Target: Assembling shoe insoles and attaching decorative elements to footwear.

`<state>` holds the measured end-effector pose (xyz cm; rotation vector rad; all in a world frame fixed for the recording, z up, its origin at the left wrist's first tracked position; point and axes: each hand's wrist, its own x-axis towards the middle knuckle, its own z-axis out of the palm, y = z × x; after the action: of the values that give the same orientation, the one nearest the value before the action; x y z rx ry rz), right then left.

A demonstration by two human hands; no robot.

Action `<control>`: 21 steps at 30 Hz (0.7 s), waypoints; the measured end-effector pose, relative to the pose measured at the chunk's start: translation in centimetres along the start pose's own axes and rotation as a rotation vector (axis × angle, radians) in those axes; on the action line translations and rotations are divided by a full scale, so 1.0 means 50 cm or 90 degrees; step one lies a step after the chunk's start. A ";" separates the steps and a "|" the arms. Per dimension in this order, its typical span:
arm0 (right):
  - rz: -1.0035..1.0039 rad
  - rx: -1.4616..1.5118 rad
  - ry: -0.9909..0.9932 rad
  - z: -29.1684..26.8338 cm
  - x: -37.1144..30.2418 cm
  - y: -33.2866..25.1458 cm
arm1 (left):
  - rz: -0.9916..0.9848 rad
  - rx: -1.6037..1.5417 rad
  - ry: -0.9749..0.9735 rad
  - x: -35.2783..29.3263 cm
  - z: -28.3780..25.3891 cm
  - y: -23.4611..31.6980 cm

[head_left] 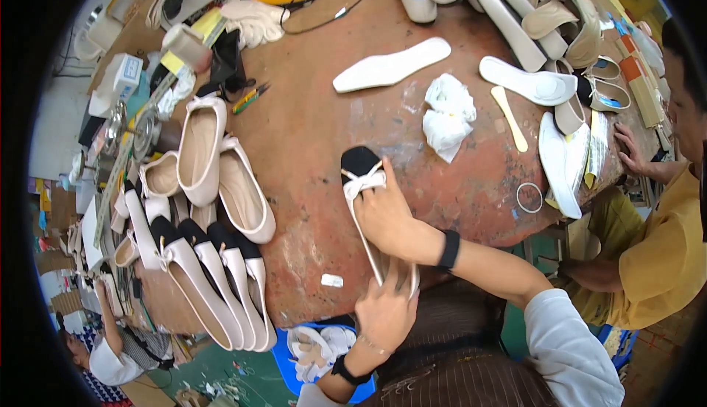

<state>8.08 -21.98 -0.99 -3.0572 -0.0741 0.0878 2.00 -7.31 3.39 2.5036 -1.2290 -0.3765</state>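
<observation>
At the table's front edge I have a pale pink ballet flat (359, 217) with a black toe and a small bow, its toe pointing away from me. My left hand (384, 317) is closed around the heel end, fingers reaching into the opening. Over the front part lies my right hand (384, 212), gripping near the bow with its index finger stretched along the toe's side. Both hands cover much of the shoe's inside. To the left, several matching black-toed flats (199, 278) stand on edge in a row, beside plain pale flats (247, 186).
White insoles (392, 65), a crumpled white plastic bag (448, 118) and a cream shoehorn-like strip (509, 118) lie on the brown table (309, 142). A co-worker in yellow (655, 248) sits at the right. Below the edge stands a blue bin (283, 359) of pale scraps.
</observation>
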 end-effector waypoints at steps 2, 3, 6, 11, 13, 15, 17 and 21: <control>-0.142 0.281 -0.169 -0.068 -0.030 0.055 | 0.004 -0.122 0.020 -0.013 -0.075 -0.032; -0.201 0.495 -0.077 -0.097 -0.023 0.096 | 0.028 -0.241 0.035 -0.021 -0.125 -0.063; -0.096 0.737 0.178 -0.146 0.005 0.238 | -0.055 -0.288 -0.078 -0.093 -0.302 -0.161; 0.237 0.132 0.087 -0.103 0.118 0.425 | -0.240 -0.150 0.330 -0.097 -0.478 -0.322; 0.204 0.110 0.037 -0.060 0.150 0.450 | -0.256 -0.113 0.402 -0.021 -0.508 -0.379; 0.178 0.128 0.063 -0.024 0.171 0.461 | -0.488 0.340 0.235 0.062 -0.528 -0.397; 0.151 0.195 0.109 -0.003 0.179 0.470 | -0.353 0.513 0.184 0.157 -0.508 -0.371; 0.094 0.305 0.191 0.001 0.169 0.489 | 0.198 0.157 0.215 0.432 -0.417 -0.230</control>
<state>17.63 -45.88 -3.56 -2.5578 0.1671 -0.2997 30.79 -14.39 15.84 2.3759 -1.5588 0.2780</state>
